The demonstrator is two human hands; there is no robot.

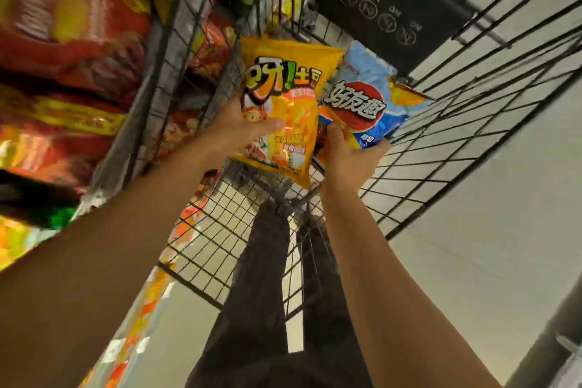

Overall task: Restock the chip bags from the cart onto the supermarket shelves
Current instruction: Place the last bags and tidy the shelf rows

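yellow chip bag (283,104), light-blue chip bag (371,98), black wire cart (472,123)

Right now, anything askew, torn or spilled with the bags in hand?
Nothing stands out. The left hand holds the yellow chip bag and the right hand holds the blue chip bag; both look sealed and intact above the wire cart.

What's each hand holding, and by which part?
Left hand grips the yellow chip bag at its lower left side. Right hand grips the blue chip bag by its bottom end.
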